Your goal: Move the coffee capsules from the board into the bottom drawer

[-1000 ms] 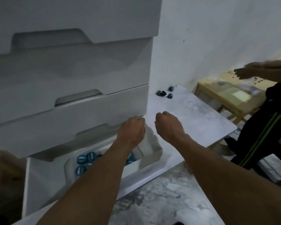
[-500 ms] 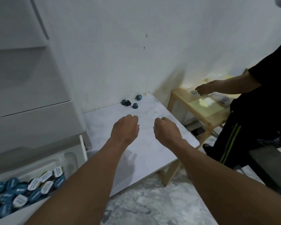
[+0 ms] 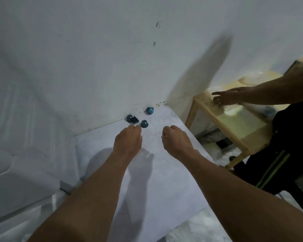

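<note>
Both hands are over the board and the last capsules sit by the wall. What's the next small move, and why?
Probably reach the left hand slightly forward and pinch the nearest capsule. It lies just beyond that hand's fingertips, apart from the others by the wall, and neither the left nor the right hand appears to hold anything yet.

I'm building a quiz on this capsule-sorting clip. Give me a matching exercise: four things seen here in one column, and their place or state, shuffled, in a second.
Column one:
1. left hand
2. right hand
3. farthest blue capsule
4. other person's hand

Column two:
A. resting on the wooden side table
B. lying by the wall at the board's far corner
C. fingertips just short of the nearest capsule
D. curled above bare board, right of the capsules

Pairs: 1-C, 2-D, 3-B, 4-A
</note>
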